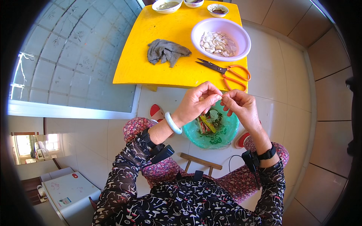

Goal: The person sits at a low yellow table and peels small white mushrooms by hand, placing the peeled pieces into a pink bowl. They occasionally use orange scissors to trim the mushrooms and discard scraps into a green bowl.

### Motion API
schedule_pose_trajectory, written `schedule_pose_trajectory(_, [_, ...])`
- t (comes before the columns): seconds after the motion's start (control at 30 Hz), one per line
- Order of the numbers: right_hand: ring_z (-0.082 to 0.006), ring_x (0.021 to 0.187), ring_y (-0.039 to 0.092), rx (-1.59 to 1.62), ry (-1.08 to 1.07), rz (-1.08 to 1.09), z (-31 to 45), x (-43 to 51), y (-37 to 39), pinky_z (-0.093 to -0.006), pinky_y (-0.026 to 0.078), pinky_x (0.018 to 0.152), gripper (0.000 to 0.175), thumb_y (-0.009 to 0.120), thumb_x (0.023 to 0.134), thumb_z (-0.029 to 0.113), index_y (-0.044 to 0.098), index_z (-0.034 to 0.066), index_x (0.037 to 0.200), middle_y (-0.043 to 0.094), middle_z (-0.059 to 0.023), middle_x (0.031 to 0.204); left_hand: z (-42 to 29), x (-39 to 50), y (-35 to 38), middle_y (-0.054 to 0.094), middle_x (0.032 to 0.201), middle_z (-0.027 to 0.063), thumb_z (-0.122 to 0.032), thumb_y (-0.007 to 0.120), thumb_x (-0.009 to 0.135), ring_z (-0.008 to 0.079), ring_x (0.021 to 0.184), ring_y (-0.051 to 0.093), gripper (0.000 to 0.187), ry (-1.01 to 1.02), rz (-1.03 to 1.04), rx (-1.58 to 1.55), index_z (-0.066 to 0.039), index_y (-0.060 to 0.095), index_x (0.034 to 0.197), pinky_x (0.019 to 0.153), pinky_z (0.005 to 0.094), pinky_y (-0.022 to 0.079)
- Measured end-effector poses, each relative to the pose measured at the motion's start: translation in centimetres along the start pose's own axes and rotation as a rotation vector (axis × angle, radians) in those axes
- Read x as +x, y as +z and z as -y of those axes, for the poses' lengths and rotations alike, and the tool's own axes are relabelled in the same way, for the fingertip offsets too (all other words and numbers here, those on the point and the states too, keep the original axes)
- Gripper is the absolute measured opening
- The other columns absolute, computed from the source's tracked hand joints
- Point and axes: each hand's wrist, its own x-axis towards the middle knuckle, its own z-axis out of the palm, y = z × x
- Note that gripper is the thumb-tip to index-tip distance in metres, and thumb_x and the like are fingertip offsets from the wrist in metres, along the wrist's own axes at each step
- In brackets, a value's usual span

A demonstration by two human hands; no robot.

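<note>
My left hand [202, 99] and my right hand [239, 104] meet fingertip to fingertip just off the table's front edge. Pinched between them is a small pale piece [221, 97], too small and covered to name surely. Another pale bit [201, 98] shows inside the curled fingers of my left hand. Beneath both hands stands a green waste bin [188, 135] with a clear plastic liner, holding wrappers and scraps. On the yellow table [135, 67], a pink-lilac plastic basin [244, 42] contains many pale, clove-like pieces [216, 43]. Orange-handled scissors [223, 70] lie partly spread in front of it.
A crumpled grey cloth [167, 52] lies left of the basin. Three bowls stand at the table's far end, one with dark residue [218, 11]. A frosted glass panel [70, 56] rises at left. Between my knees is a wooden stool's edge [200, 161].
</note>
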Motion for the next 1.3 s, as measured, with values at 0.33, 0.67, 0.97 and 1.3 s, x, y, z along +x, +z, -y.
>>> schedule_pose_trajectory(0.33, [-0.0031,0.072,0.059,-0.066,-0.045,0.002,-0.6,0.0,0.2,-0.0195,0.048,0.063,0.013,0.066,0.099,0.014,0.066,0.0015,0.097,0.066,0.0024,0.084,-0.1,-0.2,0.2,0.059,0.081,-0.0018,-0.015,0.062,0.104,0.0037,0.062,0.05,0.009,0.006,0.03,0.01,-0.006,0.062,0.107,0.056,0.0186,0.041])
schedule_pose_trajectory(0.67, [-0.0024,0.066,0.054,0.08,0.006,0.005,-0.3,-0.2,0.5,-0.0199,0.046,0.06,0.015,0.065,0.1,0.019,0.065,0.0049,0.097,0.064,0.0037,0.081,0.2,0.0,0.2,0.063,0.085,0.0002,-0.021,0.063,0.105,0.0049,0.06,0.052,0.013,-0.092,0.036,-0.239,-0.011,0.06,0.112,0.052,0.0178,0.038])
schedule_pose_trajectory(0.97, [-0.0037,0.065,0.054,-0.089,-0.038,-0.034,-0.9,0.1,-0.1,-0.0212,0.046,0.058,0.013,0.06,0.1,0.016,0.064,0.0044,0.097,0.062,0.0032,0.079,1.2,0.2,-0.3,0.066,0.095,0.0026,-0.027,0.063,0.105,0.0046,0.062,0.052,0.015,-0.134,0.096,-0.527,-0.015,0.059,0.113,0.05,0.0167,0.035])
schedule_pose_trajectory(1.3, [-0.0051,0.068,0.062,-0.176,-0.179,-0.146,0.0,-0.2,1.1,-0.0212,0.05,0.06,0.011,0.07,0.097,0.011,0.068,0.0009,0.101,0.071,-0.0007,0.083,1.1,0.0,0.0,0.066,0.094,0.0008,-0.026,0.06,0.106,0.0046,0.062,0.055,0.015,-0.181,-0.079,-0.344,-0.012,0.057,0.11,0.048,0.0165,0.033])
